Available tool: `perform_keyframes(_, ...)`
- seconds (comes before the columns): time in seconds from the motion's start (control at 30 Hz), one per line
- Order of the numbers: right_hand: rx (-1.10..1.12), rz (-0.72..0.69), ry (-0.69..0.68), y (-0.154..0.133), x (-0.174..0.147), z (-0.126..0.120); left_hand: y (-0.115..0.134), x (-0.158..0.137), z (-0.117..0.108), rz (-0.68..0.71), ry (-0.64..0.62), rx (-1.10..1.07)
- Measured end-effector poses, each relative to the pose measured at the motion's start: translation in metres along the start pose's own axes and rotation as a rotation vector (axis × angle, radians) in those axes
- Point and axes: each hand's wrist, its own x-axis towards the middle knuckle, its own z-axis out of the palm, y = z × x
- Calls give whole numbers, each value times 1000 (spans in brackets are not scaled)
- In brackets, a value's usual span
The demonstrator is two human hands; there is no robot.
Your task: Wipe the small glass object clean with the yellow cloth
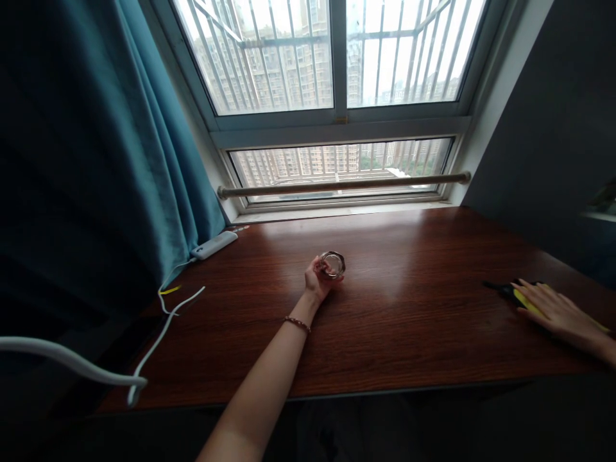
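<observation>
My left hand (316,277) reaches over the middle of the table and is closed around a small clear glass cup (333,264). The cup's round rim faces up toward me, and fingers show through its wall. A beaded bracelet is on that wrist. Far to the right, my right hand (553,309) lies flat, fingers stretched out, on top of a yellow and black object (522,299). Most of this object is hidden under the palm, so its kind is unclear; a dark narrow end pokes out to the left.
The dark red wooden table (414,333) runs up to a barred window with a rail (346,186) across it. At the left lie a white power strip (214,245) and a white cable (163,337) with a yellow tie. A blue curtain (158,147) hangs beside them.
</observation>
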Motion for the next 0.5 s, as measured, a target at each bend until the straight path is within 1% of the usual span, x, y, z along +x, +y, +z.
perform_keyframes(0.07,-32,-37,-68,15,-3,4,-4,1,0,43,-23,96)
perform_keyframes(0.13,-38,-35,-80,21,0,5,-9,1,0,129,-59,247)
perform_keyframes(0.2,-26,-22,-93,13,7,1,-14,0,0,257,-102,472)
perform_keyframes(0.27,-18,-9,-63,-14,17,-9,-18,-2,1,413,-131,751)
perform_keyframes(0.3,-15,-18,-13,-37,22,-15,-20,-3,1,495,-141,889)
perform_keyframes(0.33,-6,-38,75,-66,27,-21,-22,-5,2,573,-152,1017)
perform_keyframes(0.4,86,-76,210,-139,37,-30,-24,-9,3,710,-170,1220)
perform_keyframes(0.47,245,-99,223,-223,45,-32,-26,-12,4,819,-190,1345)
perform_keyframes(0.5,340,-125,184,-264,48,-30,-26,-13,5,868,-202,1383)
